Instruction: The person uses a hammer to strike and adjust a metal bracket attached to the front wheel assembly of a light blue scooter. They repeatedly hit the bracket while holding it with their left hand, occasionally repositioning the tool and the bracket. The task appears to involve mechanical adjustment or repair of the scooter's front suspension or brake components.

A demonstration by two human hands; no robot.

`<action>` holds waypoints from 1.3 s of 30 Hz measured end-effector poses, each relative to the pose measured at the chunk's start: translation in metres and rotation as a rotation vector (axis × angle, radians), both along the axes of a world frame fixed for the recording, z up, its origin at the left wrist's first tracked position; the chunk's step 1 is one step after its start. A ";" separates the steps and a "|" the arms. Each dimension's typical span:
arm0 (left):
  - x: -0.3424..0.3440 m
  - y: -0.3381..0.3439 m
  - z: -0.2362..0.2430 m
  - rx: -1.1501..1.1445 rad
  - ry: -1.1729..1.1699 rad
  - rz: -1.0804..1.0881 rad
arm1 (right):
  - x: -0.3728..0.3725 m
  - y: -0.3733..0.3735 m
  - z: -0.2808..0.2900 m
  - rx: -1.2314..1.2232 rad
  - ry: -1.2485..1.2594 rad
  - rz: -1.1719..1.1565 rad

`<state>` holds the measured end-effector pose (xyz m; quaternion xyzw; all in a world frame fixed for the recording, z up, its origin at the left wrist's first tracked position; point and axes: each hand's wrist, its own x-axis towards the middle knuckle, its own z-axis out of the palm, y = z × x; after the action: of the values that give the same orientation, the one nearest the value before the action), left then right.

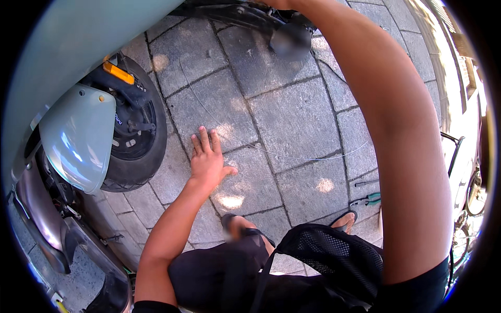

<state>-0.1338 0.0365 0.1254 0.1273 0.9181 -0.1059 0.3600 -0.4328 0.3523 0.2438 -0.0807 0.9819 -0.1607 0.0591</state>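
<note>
My left hand (207, 161) rests with fingers spread on the grey pavers (282, 115), beside a thin pale wire (313, 158) curving across them. Left of it are a black tyre (148, 161) and a pale blue-grey fender (73, 135) with an orange reflector (119, 73). My right arm reaches up to the top edge, where my right hand (282, 4) is mostly cut off at the black underside parts (235, 15) of a pale blue-grey vehicle body (73, 41); its fingers are hidden.
Green-handled pliers (373, 199) and a thin metal rod (367, 182) lie at the right. A dark cable (334, 73) runs under my right arm. Another scooter (42, 208) stands at lower left, and bicycle parts (472, 198) show at the far right. My sandalled feet are below.
</note>
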 end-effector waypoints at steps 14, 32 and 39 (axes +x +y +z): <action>-0.001 0.001 0.006 0.011 0.021 0.012 | -0.008 0.007 -0.005 0.071 0.045 -0.006; -0.007 0.005 -0.001 -0.012 -0.002 -0.029 | -0.013 -0.015 0.027 0.120 0.032 0.123; -0.003 -0.003 -0.002 0.037 0.034 -0.006 | -0.046 -0.001 0.025 0.142 -0.166 0.234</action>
<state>-0.1368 0.0333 0.1235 0.1349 0.9255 -0.0923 0.3418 -0.4793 0.3518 0.2685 -0.1767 0.9664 -0.0889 0.1641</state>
